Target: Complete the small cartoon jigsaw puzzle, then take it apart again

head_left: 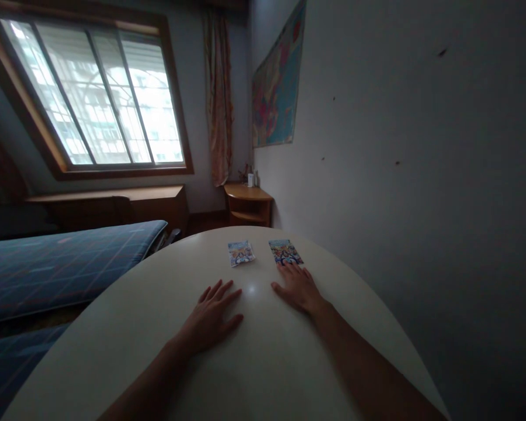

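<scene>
My left hand [214, 316] lies flat on the white table [127, 327], fingers spread, holding nothing. A small printed picture, like a card or packet [241, 254], lies beyond its fingertips and apart from them. To the right, my right hand [298, 285] rests palm down with the thumb out to the side. Its fingertips reach the near edge of a second colourful card or packet [286, 251], which lies flat. Whether the fingers press on that one or only touch its edge, I cannot tell.
A bed with a blue checked mattress [70, 263] stands to the left of the table. A plain wall [398, 234] runs along the right, with a map [278, 82] on it. Behind the table are a wooden corner cabinet [248, 193] and a desk [158, 193] under the window.
</scene>
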The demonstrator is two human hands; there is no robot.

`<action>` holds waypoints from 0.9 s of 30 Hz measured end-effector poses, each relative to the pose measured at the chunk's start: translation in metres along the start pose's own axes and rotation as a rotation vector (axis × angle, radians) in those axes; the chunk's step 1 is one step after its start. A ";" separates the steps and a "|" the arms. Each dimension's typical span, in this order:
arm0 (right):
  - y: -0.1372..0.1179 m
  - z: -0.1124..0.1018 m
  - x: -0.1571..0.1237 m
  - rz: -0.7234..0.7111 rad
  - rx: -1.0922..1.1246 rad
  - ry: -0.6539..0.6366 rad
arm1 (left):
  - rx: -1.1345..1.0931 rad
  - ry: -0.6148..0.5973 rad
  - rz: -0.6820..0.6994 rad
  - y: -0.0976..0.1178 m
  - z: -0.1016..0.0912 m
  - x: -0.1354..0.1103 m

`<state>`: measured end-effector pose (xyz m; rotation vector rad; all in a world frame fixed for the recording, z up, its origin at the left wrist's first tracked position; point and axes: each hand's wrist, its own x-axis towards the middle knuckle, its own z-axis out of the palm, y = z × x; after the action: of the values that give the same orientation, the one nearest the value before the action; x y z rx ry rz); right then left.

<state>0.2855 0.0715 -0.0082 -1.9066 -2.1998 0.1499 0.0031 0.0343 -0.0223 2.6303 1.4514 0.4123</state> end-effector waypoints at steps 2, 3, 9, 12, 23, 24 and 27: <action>-0.001 -0.001 -0.001 -0.020 -0.014 0.020 | -0.002 0.009 -0.008 0.000 0.000 0.000; -0.002 -0.001 -0.003 -0.042 -0.020 0.035 | -0.002 0.015 -0.012 0.001 0.000 0.000; -0.021 -0.016 -0.023 -0.164 -0.023 0.081 | -0.008 0.049 -0.023 0.000 -0.001 0.003; -0.032 -0.023 -0.030 -0.202 -0.001 0.071 | -0.009 0.049 -0.024 0.001 -0.001 0.003; -0.021 0.010 -0.020 -0.116 0.097 -0.003 | -0.066 0.057 0.017 0.017 -0.008 0.006; -0.021 0.010 -0.019 -0.141 0.105 -0.019 | -0.125 0.038 0.044 0.028 -0.010 0.004; -0.023 0.007 -0.017 -0.173 0.129 -0.033 | -0.463 -0.133 0.196 0.075 -0.012 -0.016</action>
<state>0.2641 0.0513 -0.0115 -1.6497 -2.3039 0.2876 0.0522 -0.0197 0.0028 2.3719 0.9251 0.5097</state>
